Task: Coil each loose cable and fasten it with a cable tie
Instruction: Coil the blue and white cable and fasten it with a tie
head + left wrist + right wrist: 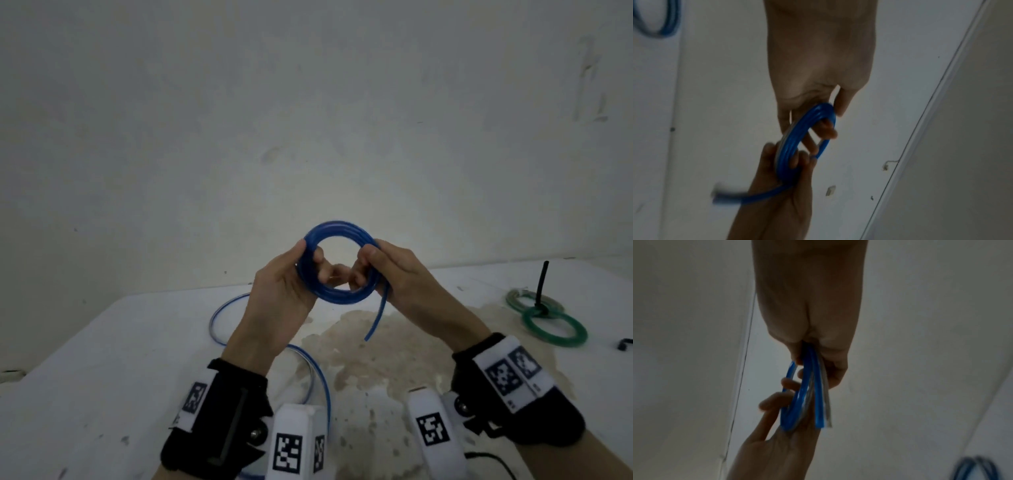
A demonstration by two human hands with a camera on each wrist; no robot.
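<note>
A blue cable wound into a small coil [337, 229] is held up above the white table [102, 359] between both hands. My left hand [306, 260] grips the coil's left side, thumb outside and fingers through the ring. My right hand [364, 267] grips the right side, and a short loose end [376, 317] hangs down from it. In the left wrist view the coil [807, 129] sits in my left hand [830, 116], with the right hand [781, 162] below it. In the right wrist view my right hand [818, 366] pinches the strands of the coil [797, 402].
More blue cable [219, 318] trails loosely over the table under my left arm. Two green coils [555, 330] lie at the right, bound by a black cable tie [542, 284] that sticks up. A small black piece [625, 343] lies at the right edge. A brownish stain [359, 349] marks the table's middle.
</note>
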